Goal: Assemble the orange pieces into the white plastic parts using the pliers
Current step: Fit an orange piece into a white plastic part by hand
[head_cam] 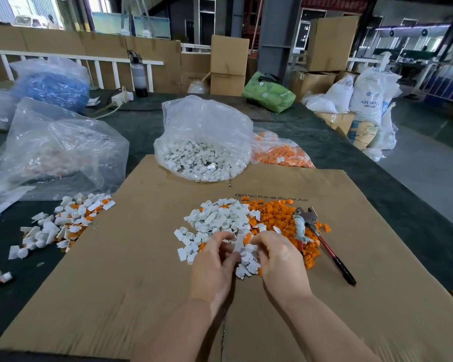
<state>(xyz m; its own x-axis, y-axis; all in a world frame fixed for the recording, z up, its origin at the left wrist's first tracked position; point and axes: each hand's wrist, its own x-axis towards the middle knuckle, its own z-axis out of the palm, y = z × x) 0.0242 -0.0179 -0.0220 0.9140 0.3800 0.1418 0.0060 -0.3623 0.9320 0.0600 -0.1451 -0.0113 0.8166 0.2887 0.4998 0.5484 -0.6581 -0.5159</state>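
My left hand [215, 259] and right hand [277, 257] pinch one white part [239, 243] above the loose piles. Pliers [322, 239] lie unused, right. Finished pieces [63, 223] sit far left; most remain.

Two bare forearms, no sleeves visible

Factory floor or warehouse-type workshop: steel column [275, 35], stacked cardboard boxes [229, 64], resin sacks [369, 100] on concrete floor, bulk bags of white parts [202, 152] and orange pieces [280, 152] on long worktable [377, 173], cardboard sheet [141, 257] as work mat
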